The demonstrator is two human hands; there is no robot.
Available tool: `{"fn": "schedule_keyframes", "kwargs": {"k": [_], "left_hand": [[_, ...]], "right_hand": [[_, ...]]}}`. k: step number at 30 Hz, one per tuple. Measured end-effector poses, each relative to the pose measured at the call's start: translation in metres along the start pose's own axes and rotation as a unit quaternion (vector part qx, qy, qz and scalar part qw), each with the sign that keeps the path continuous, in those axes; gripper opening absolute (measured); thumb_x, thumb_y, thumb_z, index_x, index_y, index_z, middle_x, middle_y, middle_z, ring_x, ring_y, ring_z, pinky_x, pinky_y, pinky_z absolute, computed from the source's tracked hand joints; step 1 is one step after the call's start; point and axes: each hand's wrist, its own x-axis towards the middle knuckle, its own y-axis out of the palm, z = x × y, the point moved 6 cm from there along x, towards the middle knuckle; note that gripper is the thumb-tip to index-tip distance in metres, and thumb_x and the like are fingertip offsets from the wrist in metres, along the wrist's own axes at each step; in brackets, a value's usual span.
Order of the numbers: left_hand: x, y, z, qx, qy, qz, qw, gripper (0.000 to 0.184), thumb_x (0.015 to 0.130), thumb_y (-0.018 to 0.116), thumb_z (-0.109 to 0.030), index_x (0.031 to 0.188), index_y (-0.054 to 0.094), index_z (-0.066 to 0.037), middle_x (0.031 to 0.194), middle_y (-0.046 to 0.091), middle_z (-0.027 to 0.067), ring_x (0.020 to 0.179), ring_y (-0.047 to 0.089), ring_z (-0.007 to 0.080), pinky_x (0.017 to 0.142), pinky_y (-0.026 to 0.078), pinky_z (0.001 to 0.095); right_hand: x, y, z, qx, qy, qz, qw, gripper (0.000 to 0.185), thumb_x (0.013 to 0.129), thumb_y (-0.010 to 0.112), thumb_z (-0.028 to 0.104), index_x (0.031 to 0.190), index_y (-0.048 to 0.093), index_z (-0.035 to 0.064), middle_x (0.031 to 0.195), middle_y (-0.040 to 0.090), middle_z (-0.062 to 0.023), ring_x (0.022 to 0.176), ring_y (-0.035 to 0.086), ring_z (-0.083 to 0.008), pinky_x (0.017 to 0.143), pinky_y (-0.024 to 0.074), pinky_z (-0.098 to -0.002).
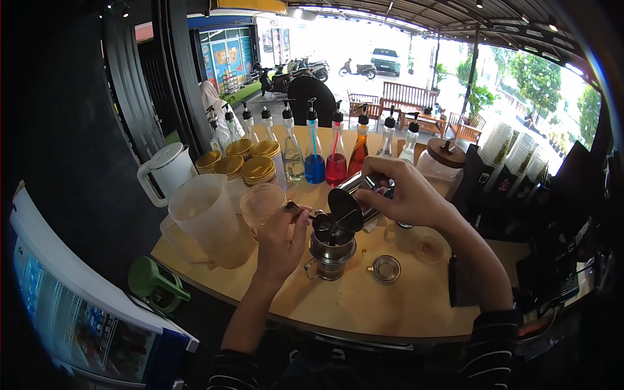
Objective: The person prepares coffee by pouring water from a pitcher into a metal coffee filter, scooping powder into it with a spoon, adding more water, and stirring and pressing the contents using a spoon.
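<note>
In the middle of the counter, a metal drip filter (332,248) sits on a glass mug (328,268). My left hand (281,244) is closed on the thin handle of a small dark spoon (314,217), whose bowl is over the filter's mouth. My right hand (409,190) grips a shiny metal canister (355,184), tilted toward the filter. A dark round piece (345,210) is at the canister's lower end; I cannot tell whether it is a lid or the opening. Right of the mug lies a small round metal piece (386,268) with a side tab.
A plastic pitcher (203,218), gold-lidded jars (258,170) and a white kettle (170,172) stand left. Pump bottles of syrup (336,162) line the back. A clear lid (429,248) and glass jar (439,170) are right, near stacked cups (513,156).
</note>
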Motion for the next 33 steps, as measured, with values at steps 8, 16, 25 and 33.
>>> {"fn": "schedule_keyframes", "kwargs": {"k": [8, 16, 25, 33], "left_hand": [[-0.002, -0.002, 0.000, 0.009, -0.022, -0.009, 1.000, 0.010, 0.092, 0.058, -0.008, 0.095, 0.062, 0.000, 0.080, 0.065, 0.0107, 0.074, 0.067, 0.0189, 0.067, 0.051, 0.0311], [-0.007, 0.000, -0.007, 0.016, -0.017, -0.022, 0.999, 0.011, 0.091, 0.059, -0.007, 0.096, 0.064, 0.000, 0.081, 0.066, 0.0108, 0.074, 0.068, 0.0187, 0.066, 0.051, 0.0310], [-0.013, 0.007, -0.016, 0.023, 0.004, -0.028, 0.999, 0.012, 0.091, 0.059, -0.008, 0.099, 0.066, -0.001, 0.079, 0.064, 0.0088, 0.072, 0.064, 0.0206, 0.065, 0.049, 0.0320], [-0.020, 0.016, -0.019, 0.029, -0.004, -0.020, 0.999, 0.013, 0.092, 0.059, -0.009, 0.100, 0.067, -0.002, 0.078, 0.062, 0.0091, 0.071, 0.060, 0.0220, 0.064, 0.046, 0.0334]], "right_hand": [[-0.007, -0.008, -0.006, 0.012, 0.015, 0.009, 1.000, 0.020, 0.083, 0.066, 0.014, 0.083, 0.052, -0.0007, 0.067, 0.051, -0.0067, 0.063, 0.049, -0.0152, 0.060, 0.0425, -0.0313], [-0.013, -0.004, -0.033, 0.086, 0.055, -0.046, 0.994, 0.016, 0.085, 0.065, 0.008, 0.085, 0.052, -0.0008, 0.068, 0.056, -0.0045, 0.062, 0.052, -0.0077, 0.057, 0.0459, -0.0274], [-0.067, 0.011, -0.129, 0.292, 0.120, -0.197, 0.928, 0.022, 0.084, 0.070, 0.013, 0.080, 0.051, 0.0029, 0.067, 0.042, 0.0056, 0.060, 0.038, -0.0021, 0.053, 0.0335, -0.0215], [-0.134, 0.061, -0.199, 0.271, 0.209, -0.203, 0.917, 0.018, 0.087, 0.066, 0.012, 0.081, 0.051, 0.0059, 0.067, 0.042, 0.0069, 0.061, 0.037, -0.0007, 0.053, 0.0304, -0.0193]]}}
